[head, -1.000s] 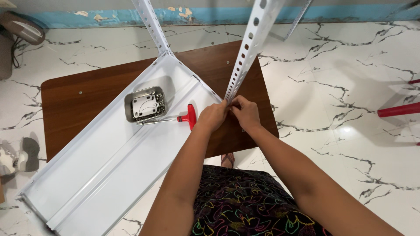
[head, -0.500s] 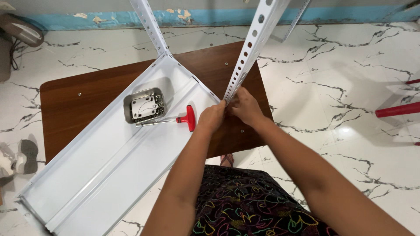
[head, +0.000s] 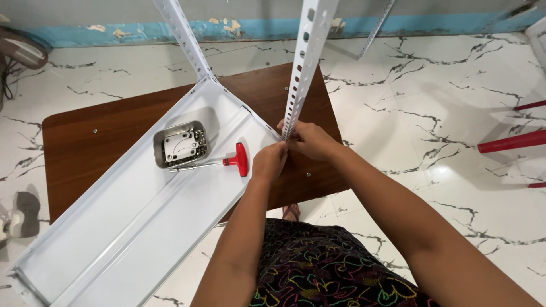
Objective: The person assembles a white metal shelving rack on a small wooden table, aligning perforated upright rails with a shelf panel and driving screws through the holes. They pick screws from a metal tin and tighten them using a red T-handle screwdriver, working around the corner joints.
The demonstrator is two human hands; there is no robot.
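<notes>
A long white metal shelf panel (head: pixel 131 222) lies upside down across a brown wooden table (head: pixel 108 131). Two white perforated angle posts rise from it: one at its far corner (head: pixel 185 40), one at its near right corner (head: pixel 304 62). My left hand (head: pixel 268 162) and my right hand (head: pixel 307 139) meet at the foot of the nearer post, fingers pinched on the joint where post and shelf corner come together. What sits between the fingertips is hidden. A red-handled T screwdriver (head: pixel 224 163) lies on the panel just left of my left hand.
A small steel tin (head: pixel 182 145) with screws and a white plate stands on the panel beside the screwdriver. Marble-patterned floor surrounds the table. Red bars (head: pixel 512 139) lie at the right edge; another white post (head: pixel 378 28) leans at the back wall.
The view has shifted slightly; my hands stay at the foot of the nearer post with small finger movements. The panel, tin and screwdriver have not moved.
</notes>
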